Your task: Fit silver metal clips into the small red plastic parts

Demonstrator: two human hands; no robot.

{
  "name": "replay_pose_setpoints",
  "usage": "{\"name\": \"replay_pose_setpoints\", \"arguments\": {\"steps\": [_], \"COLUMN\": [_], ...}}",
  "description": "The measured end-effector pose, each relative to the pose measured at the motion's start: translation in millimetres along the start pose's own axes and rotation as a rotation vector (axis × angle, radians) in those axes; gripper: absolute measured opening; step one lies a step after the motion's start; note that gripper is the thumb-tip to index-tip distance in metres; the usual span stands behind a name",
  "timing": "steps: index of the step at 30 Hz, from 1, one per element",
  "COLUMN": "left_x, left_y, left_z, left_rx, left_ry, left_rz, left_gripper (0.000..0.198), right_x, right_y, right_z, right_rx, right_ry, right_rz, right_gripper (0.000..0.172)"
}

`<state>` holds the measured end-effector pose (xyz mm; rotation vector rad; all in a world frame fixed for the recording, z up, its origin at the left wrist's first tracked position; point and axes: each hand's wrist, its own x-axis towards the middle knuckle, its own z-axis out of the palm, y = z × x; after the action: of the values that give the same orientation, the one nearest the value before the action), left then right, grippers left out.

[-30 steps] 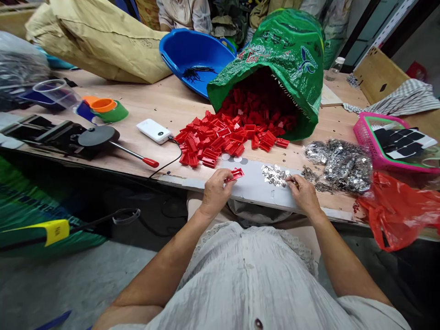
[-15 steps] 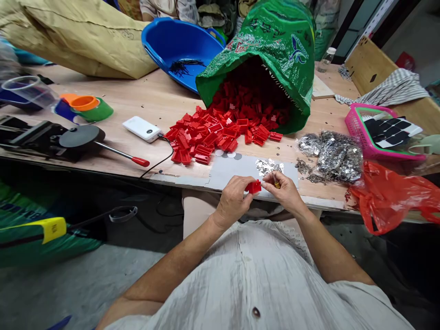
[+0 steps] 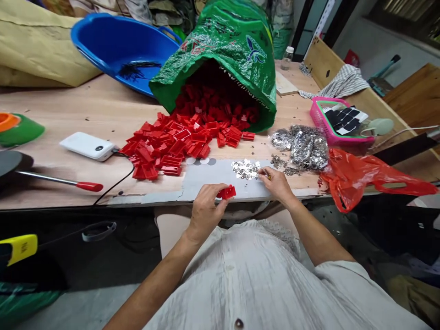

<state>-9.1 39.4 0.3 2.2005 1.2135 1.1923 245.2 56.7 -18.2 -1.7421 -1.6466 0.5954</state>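
Observation:
My left hand is closed round a small red plastic part at the table's front edge. My right hand is pinched on a small yellowish thing I cannot make out, its fingertips beside a little heap of shiny metal bits on a grey sheet. Behind lies a pile of red plastic parts spilling from a green sack laid on its side.
A bag of metal pieces, a red plastic bag and a pink basket sit at the right. A white power bank, a red-tipped lever and a blue basin are at the left.
My hands met in front of me with the red part, then parted. My right hand has gone back to the metal bits. The view has swung to the right.

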Motion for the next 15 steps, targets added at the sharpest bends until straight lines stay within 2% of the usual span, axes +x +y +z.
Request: {"name": "replay_pose_setpoints", "arguments": {"steps": [2,4,7,10,15], "left_x": [-2.1,-3.7,-3.5,0.1,5.2], "left_y": [-1.1,-2.3,-1.8,4.2,15.8], "left_z": [-0.3,0.1,2.5,5.5,6.7], "left_rx": [-0.078,-0.222,-0.512,-0.719,-0.823], "left_ry": [-0.018,-0.055,-0.132,-0.174,-0.176], "left_rz": [-0.069,-0.196,-0.43,-0.599,-0.679], "left_gripper": [0.023,0.028,0.036,0.041,0.042], "right_x": [3.8,5.6,4.0,0.7,1.1], "right_y": [15.6,32.1,51.0,56.9,51.1], "right_z": [-17.7,-37.0,-57.8,-60.8,-48.1], "right_rx": [-0.107,-0.237,-0.398,-0.426,-0.456], "right_ry": [0.066,0.14,0.132,0.043,0.011], "right_rz": [0.009,0.044,0.083,0.044,0.038], "right_gripper": [0.016,0.017,0.017,0.015,0.011]}}
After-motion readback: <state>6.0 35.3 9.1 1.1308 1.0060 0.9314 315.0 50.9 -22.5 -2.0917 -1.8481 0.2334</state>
